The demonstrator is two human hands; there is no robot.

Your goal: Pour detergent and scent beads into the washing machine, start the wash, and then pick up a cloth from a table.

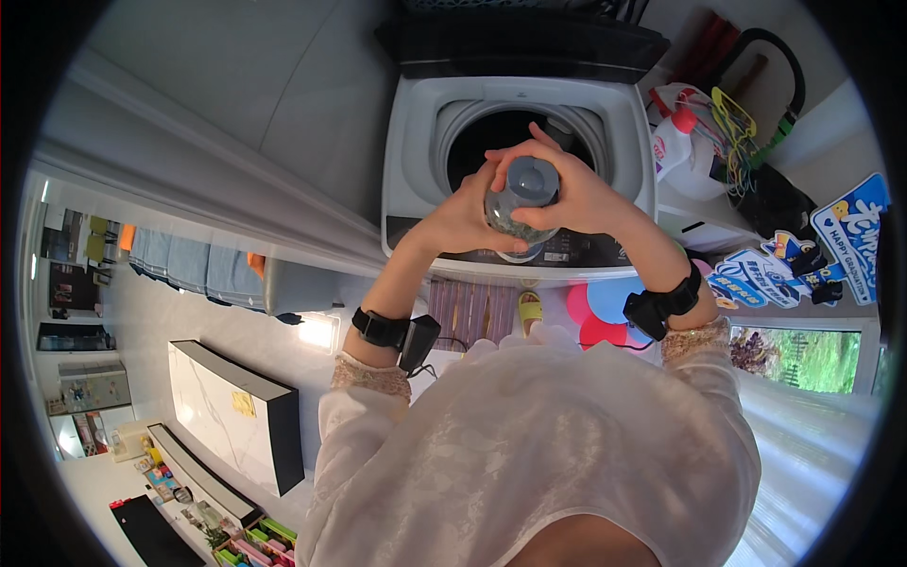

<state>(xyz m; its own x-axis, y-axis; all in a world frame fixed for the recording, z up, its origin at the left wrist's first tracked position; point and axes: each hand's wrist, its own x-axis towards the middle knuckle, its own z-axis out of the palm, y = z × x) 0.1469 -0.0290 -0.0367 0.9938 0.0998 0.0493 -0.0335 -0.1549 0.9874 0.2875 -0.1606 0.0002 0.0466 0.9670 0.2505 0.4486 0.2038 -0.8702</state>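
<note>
In front of me, a clear bottle [499,211] with a grey cap [533,178] is held over the front part of an open top-loading washing machine [411,156]. Small greenish-grey contents show through its wall. My left hand [457,216] wraps the bottle's body from the left. Around the cap and neck curl the fingers and thumb of my right hand [581,188]. The cap sits on the bottle. Behind my hands lies the dark drum opening [471,149], and the raised black lid [524,49] stands beyond it. My hands hide part of the control panel [588,246].
Right of the machine stand a white detergent bottle with a red cap [673,138] and a bunch of hangers [737,149]. Printed signs [850,234] lean farther right. Balloons [602,305] and a slatted mat [471,312] are on the floor. A wall edge [283,198] runs along the left.
</note>
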